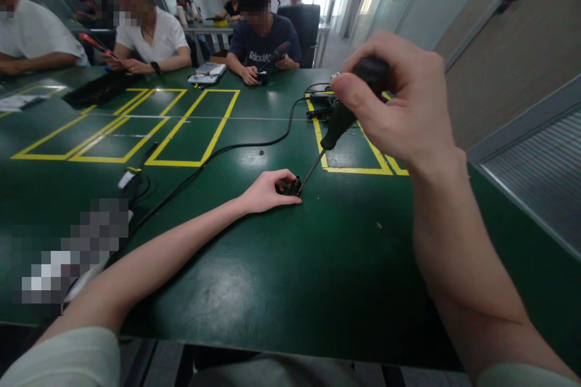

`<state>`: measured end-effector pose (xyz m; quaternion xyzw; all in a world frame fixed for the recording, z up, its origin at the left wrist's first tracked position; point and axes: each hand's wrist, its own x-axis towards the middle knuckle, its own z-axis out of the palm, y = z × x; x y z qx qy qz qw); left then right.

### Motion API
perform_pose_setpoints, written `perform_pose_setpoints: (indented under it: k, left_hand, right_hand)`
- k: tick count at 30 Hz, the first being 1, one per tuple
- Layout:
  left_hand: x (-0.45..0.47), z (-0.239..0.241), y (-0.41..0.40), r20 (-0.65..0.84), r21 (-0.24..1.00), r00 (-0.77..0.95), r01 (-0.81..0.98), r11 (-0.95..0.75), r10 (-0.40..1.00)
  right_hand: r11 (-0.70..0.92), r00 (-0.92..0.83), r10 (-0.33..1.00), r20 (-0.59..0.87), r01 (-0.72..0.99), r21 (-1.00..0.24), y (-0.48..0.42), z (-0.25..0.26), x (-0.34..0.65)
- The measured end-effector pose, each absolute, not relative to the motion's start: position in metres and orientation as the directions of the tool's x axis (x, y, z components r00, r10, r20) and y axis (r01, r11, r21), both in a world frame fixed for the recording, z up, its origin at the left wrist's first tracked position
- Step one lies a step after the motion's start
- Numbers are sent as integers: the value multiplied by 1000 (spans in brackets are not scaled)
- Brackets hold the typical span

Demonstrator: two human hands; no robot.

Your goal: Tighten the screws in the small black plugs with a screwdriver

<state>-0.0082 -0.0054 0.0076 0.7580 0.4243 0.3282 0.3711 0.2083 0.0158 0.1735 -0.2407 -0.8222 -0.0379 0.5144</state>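
Observation:
My right hand (399,103) is raised above the green table (281,266), fingers wrapped round the dark handle of a screwdriver (338,124). Its thin shaft slants down and left, and the tip meets a small black part (290,186) lying on the table. My left hand (267,191) rests flat on the table with its fingers pinched round that black part, holding it in place. Most of the part is hidden by the fingers.
A black cable (218,154) runs across the table from the left to black items (323,104) at the back right. Yellow tape rectangles (190,127) mark the tabletop. Several people sit along the far side; one holds a tool (276,54). A wall stands on the right.

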Motion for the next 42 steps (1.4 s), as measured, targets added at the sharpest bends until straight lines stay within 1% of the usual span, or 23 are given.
perform_pose_setpoints:
  k: [3, 5, 9, 11, 14, 17, 19, 22, 25, 29, 33, 38, 42]
  left_hand:
    - [-8, 8, -5, 188, 843, 427, 393, -368, 885]
    - [-8, 8, -5, 188, 844, 423, 392, -366, 886]
    - [-7, 8, -5, 181, 849, 420, 389, -356, 890]
    - [-7, 8, -5, 181, 852, 423, 383, -356, 888]
    - [-7, 9, -6, 179, 854, 421, 382, -353, 889]
    - [-7, 9, -6, 184, 856, 422, 375, -356, 888]
    - [-7, 8, -6, 194, 857, 425, 364, -364, 884]
    - [-7, 7, -5, 203, 857, 432, 355, -373, 879]
    - [-8, 7, -4, 205, 856, 437, 354, -377, 876]
    - [-9, 7, -5, 193, 855, 426, 368, -364, 884]
    - [-9, 7, -5, 184, 861, 421, 367, -352, 888]
    - [-8, 7, -3, 170, 879, 416, 346, -328, 893]
    - [-8, 7, -3, 165, 883, 413, 342, -320, 896]
  right_hand:
    - [865, -379, 384, 842, 466, -185, 13, 176, 210]
    - [870, -400, 389, 830, 455, -188, 12, 177, 212]
    - [903, -423, 334, 842, 399, -157, 13, 178, 213]
    - [892, -408, 326, 853, 431, -134, 12, 178, 213]
    - [860, -384, 361, 850, 489, -145, 9, 179, 211]
    - [852, -392, 394, 832, 496, -169, 9, 178, 211]
    - [858, -399, 390, 830, 484, -171, 11, 177, 211]
    - [865, -427, 371, 825, 482, -140, 11, 177, 212]
    - [834, -430, 393, 813, 539, -118, 7, 180, 212]
    - [814, -432, 432, 792, 565, -136, 1, 182, 211]
    - [839, -444, 419, 791, 523, -151, 4, 180, 212]
    - [769, -340, 471, 814, 611, -189, 7, 178, 211]
    - [814, -385, 448, 807, 549, -190, 4, 179, 210]
